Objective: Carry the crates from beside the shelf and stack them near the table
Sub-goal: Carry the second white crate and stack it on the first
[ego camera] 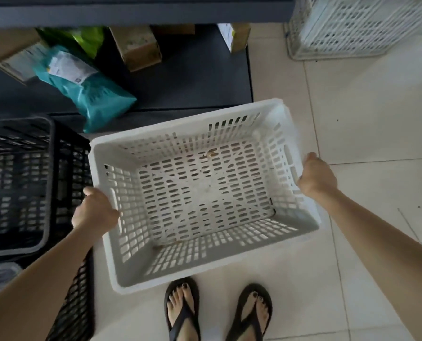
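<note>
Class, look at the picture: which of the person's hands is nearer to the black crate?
Left. The left hand grips the white crate by the rim on the side next to the black crate. The right hand grips the opposite rim, farther off.

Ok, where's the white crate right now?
The white crate is centre of the head view, gripped at its ends by the left hand and right hand, right of the black crate, in front of the shelf.

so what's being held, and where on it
The white plastic crate, by its short end rims: left hand on one, right hand on the other.
</note>
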Available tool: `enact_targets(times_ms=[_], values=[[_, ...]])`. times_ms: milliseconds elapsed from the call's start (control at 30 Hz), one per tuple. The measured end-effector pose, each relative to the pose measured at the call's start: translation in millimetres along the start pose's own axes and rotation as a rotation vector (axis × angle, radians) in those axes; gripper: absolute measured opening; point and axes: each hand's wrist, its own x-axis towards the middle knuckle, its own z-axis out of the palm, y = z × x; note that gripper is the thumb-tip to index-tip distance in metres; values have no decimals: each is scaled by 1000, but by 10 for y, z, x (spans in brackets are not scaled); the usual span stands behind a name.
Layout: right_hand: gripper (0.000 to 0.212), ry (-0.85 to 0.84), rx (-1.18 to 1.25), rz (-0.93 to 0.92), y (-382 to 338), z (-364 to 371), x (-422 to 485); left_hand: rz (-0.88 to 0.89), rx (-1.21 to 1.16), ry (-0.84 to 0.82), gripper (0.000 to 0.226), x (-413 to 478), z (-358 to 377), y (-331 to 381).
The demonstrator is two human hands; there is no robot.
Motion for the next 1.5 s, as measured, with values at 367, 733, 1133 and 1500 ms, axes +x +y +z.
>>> enact_targets(times_ms=[367,733,1133,1500], values=[[24,-102,-15,191,1505,-1830,-866,190,120,-58,59,-1807,-1013,866],[29,-43,-96,322,2961,-4019,-833,438,77,-142,50,-3177,-2135,2703],[16,5,-36,254,3564,-5740,1103,511,152,-32,47,-3063,-3263,5308],[12,-15,39,111,3164,-6881,3719,343,-49,-18,38,-2262,-3942,7194]])
